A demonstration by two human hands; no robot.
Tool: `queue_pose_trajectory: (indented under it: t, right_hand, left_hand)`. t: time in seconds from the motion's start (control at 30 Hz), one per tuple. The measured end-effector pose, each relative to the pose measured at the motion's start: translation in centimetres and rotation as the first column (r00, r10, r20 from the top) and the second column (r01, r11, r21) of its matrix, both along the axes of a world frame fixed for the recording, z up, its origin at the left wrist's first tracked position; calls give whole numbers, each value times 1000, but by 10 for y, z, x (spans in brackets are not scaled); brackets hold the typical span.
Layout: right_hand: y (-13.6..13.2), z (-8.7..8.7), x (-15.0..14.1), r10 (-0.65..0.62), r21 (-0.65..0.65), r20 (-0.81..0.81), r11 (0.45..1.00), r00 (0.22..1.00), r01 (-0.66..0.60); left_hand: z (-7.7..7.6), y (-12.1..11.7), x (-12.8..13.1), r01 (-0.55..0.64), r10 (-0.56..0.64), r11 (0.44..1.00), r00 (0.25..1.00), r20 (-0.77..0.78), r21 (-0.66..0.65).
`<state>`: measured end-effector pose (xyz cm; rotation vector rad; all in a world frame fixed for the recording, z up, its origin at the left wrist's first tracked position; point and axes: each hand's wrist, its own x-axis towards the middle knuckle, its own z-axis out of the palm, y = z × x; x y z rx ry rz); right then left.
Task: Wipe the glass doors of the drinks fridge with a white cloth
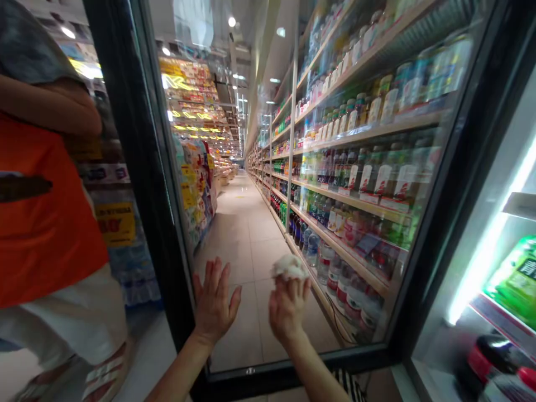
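A tall glass door [259, 371] with a thick black frame fills the middle of the view. My left hand [213, 304] lies with spread fingers against the lower left part of the pane, close to the frame, and holds nothing. In my right hand [288, 312] is a bunched white cloth [290, 267]; the fingers are closed on it at the glass, right of my left hand. Some of the cloth is covered by the fingers, and its edge is blurred. Shelves of bottles [383, 176] and a tiled aisle appear in the pane.
A person in an orange apron [50, 218] stands close on the left, beyond the door frame. On the right, a lit cooler holds a green bottle [517, 279] and dark bottles with red labels [489, 357]. A yellow price sign [115, 223] hangs behind the person.
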<state>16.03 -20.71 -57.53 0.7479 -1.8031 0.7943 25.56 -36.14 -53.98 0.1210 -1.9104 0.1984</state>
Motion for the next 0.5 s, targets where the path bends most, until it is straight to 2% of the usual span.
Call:
queue_pose_trajectory:
  t: [0.07,0.1,0.17,0.23,0.3,0.37,0.43,0.5]
  right_hand:
    - [-14,-6,14,153,130,-42,981,987,-146]
    - [-16,-9,16,188,158,-54,971,981,-178]
    - [-9,-9,9,147,120,-58,983,987,-140]
    - [3,-6,-3,13,-4,-22,1000,1000,-13]
    - [9,-1,-10,-79,-101,31,991,996,82]
    - [6,3,-8,-33,-65,30,997,999,35]
    - [6,5,-9,68,55,-13,996,998,-67]
    - [17,9,-20,64,106,-52,993,997,-59]
  left_hand:
    - [-3,-2,1,2,-2,1000,1000,12,-5]
    - [-4,-3,1,3,-3,1000,1000,21,-9]
    - [-7,-4,4,9,-9,1000,999,38,-12]
    - [-10,-3,6,12,-12,1000,999,34,-5]
    - [-11,-1,5,2,-2,1000,1000,21,0]
    - [-10,3,3,-15,15,1000,1000,3,10]
    - [-8,6,1,-13,13,1000,1000,-10,25]
    - [-4,8,-1,11,-11,1000,1000,-15,27]
